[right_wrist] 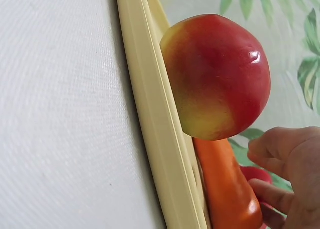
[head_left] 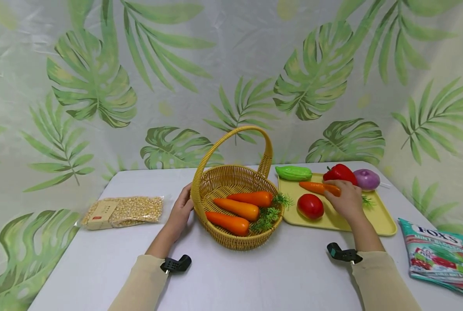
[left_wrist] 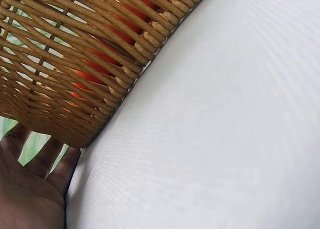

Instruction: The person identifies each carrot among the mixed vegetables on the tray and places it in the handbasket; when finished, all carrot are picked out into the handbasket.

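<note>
A woven basket (head_left: 235, 244) with an arched handle stands in the middle, holding three orange carrots (head_left: 231, 223) with green tops. Against its left side rests my left hand (head_left: 180, 211); in the left wrist view its extended fingers touch the weave, with the tips hidden. On the yellow tray (head_left: 383, 222) lies another carrot (head_left: 313, 187), tip pointing left. Over its thick end is my right hand (head_left: 346, 198). In the right wrist view a gap shows between the thumb and that carrot (right_wrist: 230, 189); the fingers are close beside it. Nearer me sits a red round fruit (head_left: 310, 206).
A green bumpy gourd (head_left: 293, 173), a red bell pepper (head_left: 341, 173) and a purple onion (head_left: 366, 179) lie along the tray's back. To the far left is a bag of corn kernels (head_left: 124, 211). A teal candy bag (head_left: 441, 257) lies at the right edge.
</note>
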Demonstrator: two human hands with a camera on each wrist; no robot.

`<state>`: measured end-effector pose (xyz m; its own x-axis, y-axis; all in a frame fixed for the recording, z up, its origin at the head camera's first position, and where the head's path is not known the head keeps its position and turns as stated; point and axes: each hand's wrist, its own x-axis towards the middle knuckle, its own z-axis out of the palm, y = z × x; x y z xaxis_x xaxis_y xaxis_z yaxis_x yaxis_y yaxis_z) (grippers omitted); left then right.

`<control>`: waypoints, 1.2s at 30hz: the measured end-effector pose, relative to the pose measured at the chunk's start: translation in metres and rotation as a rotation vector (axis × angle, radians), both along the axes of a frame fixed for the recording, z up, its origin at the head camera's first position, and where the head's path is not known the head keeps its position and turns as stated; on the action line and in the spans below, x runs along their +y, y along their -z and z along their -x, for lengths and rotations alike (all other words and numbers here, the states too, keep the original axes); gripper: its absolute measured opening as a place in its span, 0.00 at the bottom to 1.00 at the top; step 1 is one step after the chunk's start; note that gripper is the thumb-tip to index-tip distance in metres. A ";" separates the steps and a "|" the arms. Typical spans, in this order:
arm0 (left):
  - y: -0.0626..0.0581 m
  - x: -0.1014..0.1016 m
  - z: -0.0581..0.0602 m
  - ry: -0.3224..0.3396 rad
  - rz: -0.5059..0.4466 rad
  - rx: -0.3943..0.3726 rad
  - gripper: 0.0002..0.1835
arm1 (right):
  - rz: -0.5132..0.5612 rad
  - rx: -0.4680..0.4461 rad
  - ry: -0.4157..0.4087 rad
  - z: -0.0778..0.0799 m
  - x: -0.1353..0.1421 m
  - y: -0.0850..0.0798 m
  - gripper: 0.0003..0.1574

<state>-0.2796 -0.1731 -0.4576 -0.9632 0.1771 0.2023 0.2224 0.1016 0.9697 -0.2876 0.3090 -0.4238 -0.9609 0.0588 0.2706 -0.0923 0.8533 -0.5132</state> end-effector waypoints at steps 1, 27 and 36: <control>0.000 0.000 0.000 -0.001 0.002 -0.001 0.25 | -0.004 -0.001 -0.003 0.000 0.000 0.000 0.24; 0.001 -0.001 0.000 0.008 -0.005 0.008 0.25 | -0.032 -0.207 -0.168 0.000 0.002 0.003 0.29; 0.001 0.000 0.000 0.002 0.001 0.006 0.25 | -0.005 -0.162 -0.153 -0.003 -0.001 -0.007 0.30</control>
